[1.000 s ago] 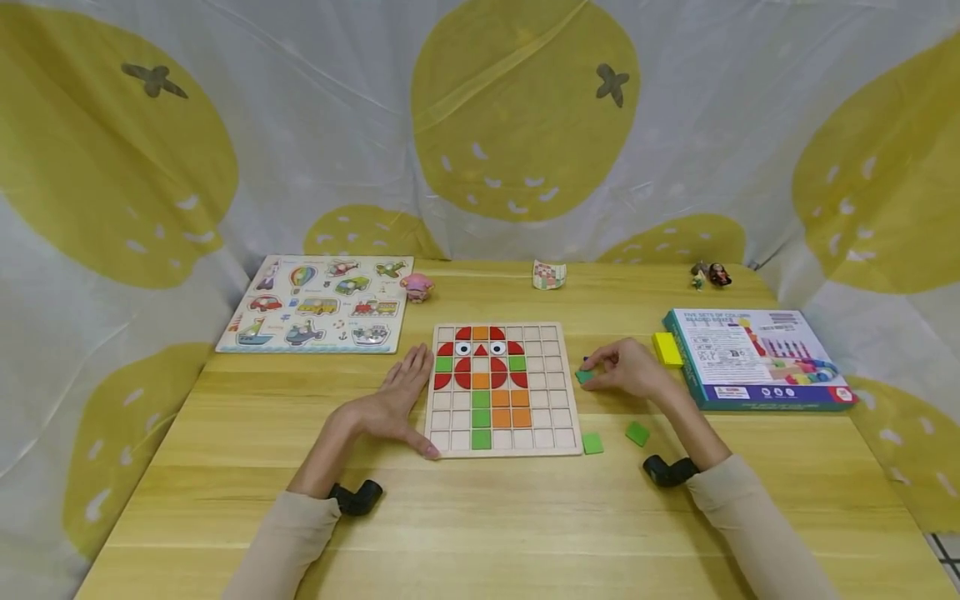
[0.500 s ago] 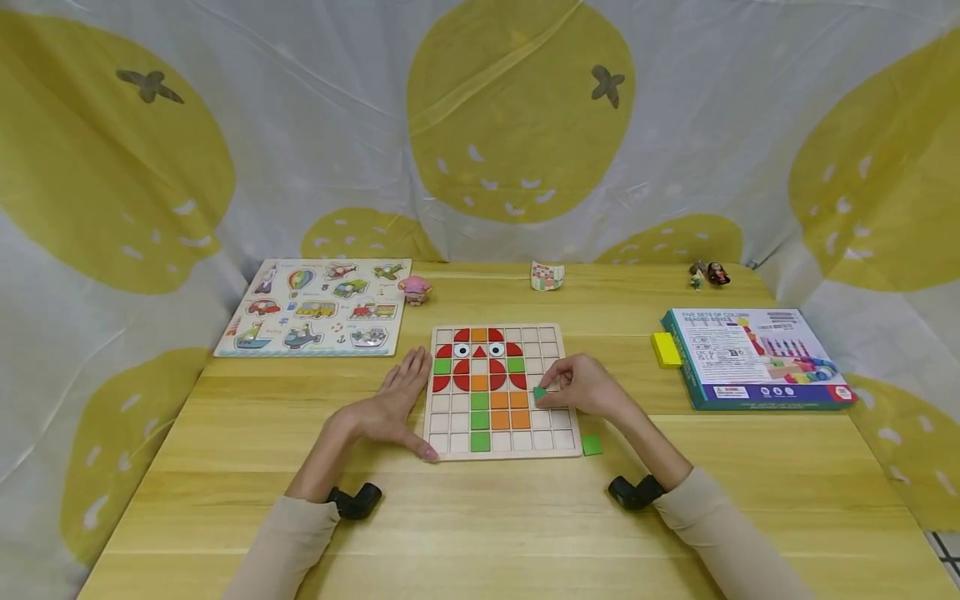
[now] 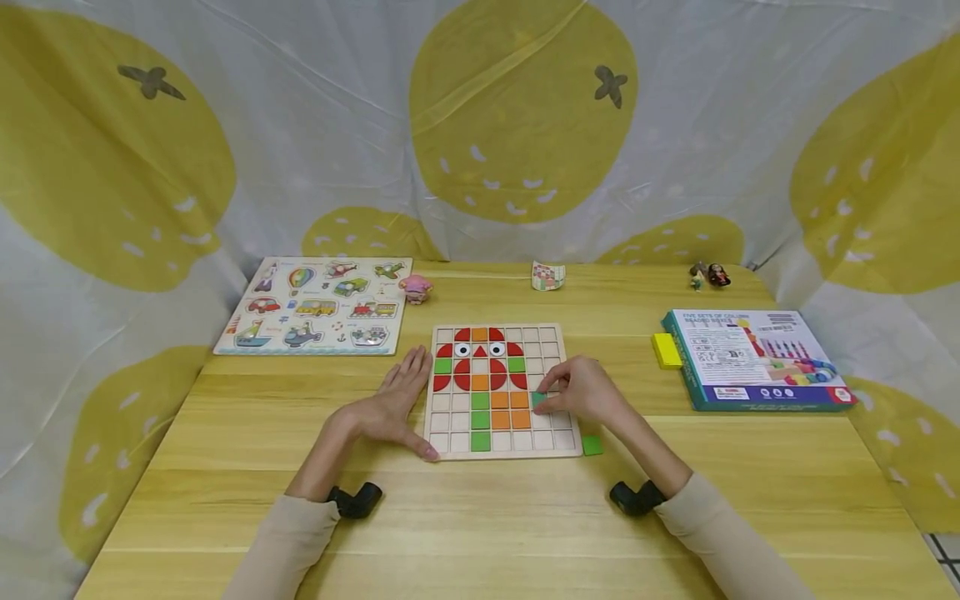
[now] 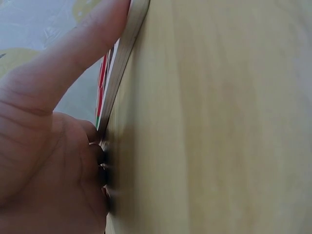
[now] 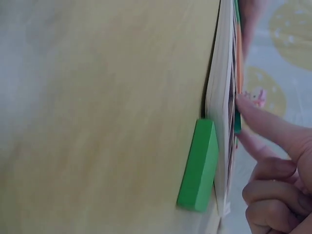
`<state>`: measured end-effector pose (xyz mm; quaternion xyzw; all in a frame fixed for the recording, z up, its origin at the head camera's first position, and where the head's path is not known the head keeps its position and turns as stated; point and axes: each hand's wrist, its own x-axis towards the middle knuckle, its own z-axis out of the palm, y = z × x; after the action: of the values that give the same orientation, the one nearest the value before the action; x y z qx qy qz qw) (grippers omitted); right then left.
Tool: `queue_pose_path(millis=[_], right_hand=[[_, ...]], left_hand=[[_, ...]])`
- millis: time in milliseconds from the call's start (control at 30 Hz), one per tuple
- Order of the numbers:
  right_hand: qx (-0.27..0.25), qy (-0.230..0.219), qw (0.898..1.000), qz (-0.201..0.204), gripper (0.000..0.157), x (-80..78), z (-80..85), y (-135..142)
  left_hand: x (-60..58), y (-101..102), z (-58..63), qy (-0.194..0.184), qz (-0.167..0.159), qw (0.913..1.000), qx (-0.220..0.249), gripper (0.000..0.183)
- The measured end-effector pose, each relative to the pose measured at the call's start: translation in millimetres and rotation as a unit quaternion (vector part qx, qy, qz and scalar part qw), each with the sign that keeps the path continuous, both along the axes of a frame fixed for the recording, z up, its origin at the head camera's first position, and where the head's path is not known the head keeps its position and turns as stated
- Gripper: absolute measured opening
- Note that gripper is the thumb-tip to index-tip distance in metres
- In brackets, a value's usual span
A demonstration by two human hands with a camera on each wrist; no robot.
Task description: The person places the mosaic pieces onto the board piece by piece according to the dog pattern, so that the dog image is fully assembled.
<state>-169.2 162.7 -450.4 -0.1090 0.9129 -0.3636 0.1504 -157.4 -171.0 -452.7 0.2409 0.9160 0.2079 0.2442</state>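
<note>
A wooden grid board point(image 3: 448, 442) lies on the table, with red, orange, green and eye-patterned tiles set in an owl-like pattern. My right hand point(image 3: 588, 390) pinches a green square tile point(image 3: 538, 402) between thumb and fingers, at a cell just right of the orange tiles point(image 3: 520, 409). In the right wrist view that tile point(image 5: 237, 122) sits at the board's top face, partly covered by the fingertips. My left hand point(image 3: 390, 412) rests with straight fingers along the board's left edge, thumb at the near corner. Another green tile point(image 3: 592, 445) lies beside the near right corner.
A vehicle puzzle board point(image 3: 315, 308) lies at the back left, next to a pink figurine point(image 3: 416, 288). Behind the grid board stands a small patterned card point(image 3: 548, 276). To the right are a yellow block point(image 3: 667, 351), a toy box point(image 3: 757, 358) and small figurines point(image 3: 708, 275).
My right hand has carried the green tile left from the table onto the board and lowered it slightly. One loose green tile no longer shows near the right forearm. The left hand stays put.
</note>
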Motion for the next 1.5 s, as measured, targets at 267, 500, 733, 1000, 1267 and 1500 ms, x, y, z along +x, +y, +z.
queue_pose_path(millis=[267,500,733,1000,1267,1500], right_hand=[[-0.049,-0.041,0.998,0.013,0.015,-2.6,-1.3,4],[-0.044,-0.024,0.999,0.009,0.026,-9.6,3.0,20],[-0.013,-0.001,0.997,-0.075,0.032,-21.0,-4.9,75],[-0.001,0.009,0.998,-0.066,0.021,-40.1,-9.4,81],[-0.021,0.007,0.997,0.073,0.010,-37.7,-5.7,72],[-0.058,-0.054,0.972,0.220,0.010,-41.9,-2.5,50]], left_hand=[[1.7,1,0.6,-0.003,-0.001,1.0000,0.006,0.147],[0.0,1,-0.7,0.009,-0.004,1.0000,0.000,0.147],[-1.7,4,-1.1,0.009,-0.013,0.9999,-0.006,0.147],[-1.9,2,-1.0,0.000,-0.005,1.0000,-0.002,0.146],[-0.2,2,0.2,0.005,-0.006,1.0000,-0.002,0.146],[-0.9,1,1.0,0.005,-0.002,1.0000,0.002,0.146]])
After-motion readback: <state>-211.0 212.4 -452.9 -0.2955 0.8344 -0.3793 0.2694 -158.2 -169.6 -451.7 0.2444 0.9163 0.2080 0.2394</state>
